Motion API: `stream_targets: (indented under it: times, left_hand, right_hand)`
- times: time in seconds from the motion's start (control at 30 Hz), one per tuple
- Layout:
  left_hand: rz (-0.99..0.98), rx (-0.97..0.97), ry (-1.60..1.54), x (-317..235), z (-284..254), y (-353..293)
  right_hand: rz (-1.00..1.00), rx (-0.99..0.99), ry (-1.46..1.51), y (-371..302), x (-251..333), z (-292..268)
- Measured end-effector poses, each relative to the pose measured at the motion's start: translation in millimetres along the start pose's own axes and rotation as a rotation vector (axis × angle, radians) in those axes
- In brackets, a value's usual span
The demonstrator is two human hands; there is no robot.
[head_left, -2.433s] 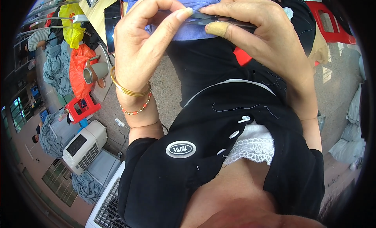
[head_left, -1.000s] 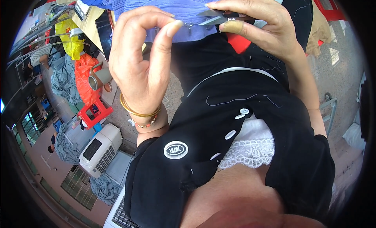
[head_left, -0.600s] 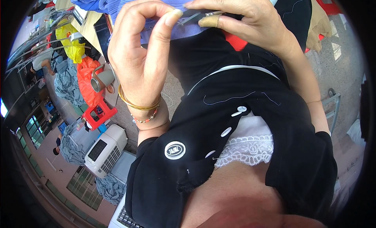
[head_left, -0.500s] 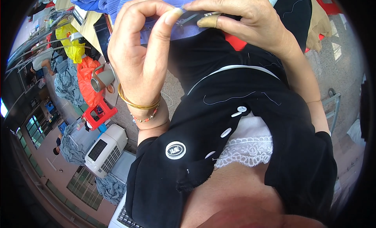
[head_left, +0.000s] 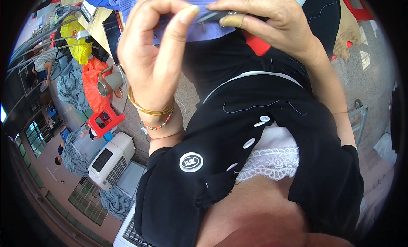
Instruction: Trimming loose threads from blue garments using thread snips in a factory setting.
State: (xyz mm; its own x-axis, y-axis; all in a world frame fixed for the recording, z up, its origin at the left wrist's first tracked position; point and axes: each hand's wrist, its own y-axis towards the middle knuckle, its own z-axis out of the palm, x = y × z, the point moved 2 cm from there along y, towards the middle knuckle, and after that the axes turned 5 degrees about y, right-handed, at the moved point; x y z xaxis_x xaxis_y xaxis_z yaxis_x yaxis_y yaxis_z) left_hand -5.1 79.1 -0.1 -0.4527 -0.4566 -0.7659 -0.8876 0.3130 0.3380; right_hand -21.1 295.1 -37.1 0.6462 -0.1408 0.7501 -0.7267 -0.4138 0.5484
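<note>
Holding, both hands: the two are meeting at the top of the view, pinching one piece of cloth between them.
Black garment (head_left: 255, 119): it is lying below both hands across the person's lap, white buttons (head_left: 249, 143) running down it, a round badge (head_left: 191, 162) lower left.
Blue-violet fabric (head_left: 204, 30): it is hanging just under and behind the fingertips, gripped from either side.
Left hand (head_left: 155, 64): it is curling over, thumb and forefinger closing narrow on the fabric's edge; a gold bangle (head_left: 148, 110) and a bead bracelet (head_left: 159, 124) are sitting on the wrist below.
Right hand (head_left: 272, 22): its fingers are folding tight over the fabric and a small dark tool (head_left: 210, 16), one fingertip wearing a tan cover (head_left: 231, 21); what kind of tool it is I cannot tell.
Red piece (head_left: 257, 45): it is showing just beneath the right hand's fingers.
White appliance (head_left: 111, 160): it is standing well below and left of the left hand.
Red stool (head_left: 106, 119): it is sitting left of the left wrist.
Grey cone (head_left: 109, 82): it is lying just left of the left hand.
</note>
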Motion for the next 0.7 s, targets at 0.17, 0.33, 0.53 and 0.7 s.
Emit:
stream_targets:
  times: [0.17, 0.33, 0.53, 0.7]
  left_hand:
    - [-0.019, -0.177, -0.154, -1, -15, -4]
    - [0.026, -0.372, 0.116, 20, -32, -4]
    - [-0.123, -0.297, 0.236, 59, -27, -9]
    - [0.084, -0.59, 0.386, 76, -2, -14]
  right_hand:
    - [0.088, -0.028, 0.126, -4, -5, -3]
    - [0.097, -0.088, 0.108, -8, -7, 0]
    - [0.474, -0.2, 0.531, -16, -46, 12]
    - [0.64, -0.129, 0.607, 3, -70, 17]
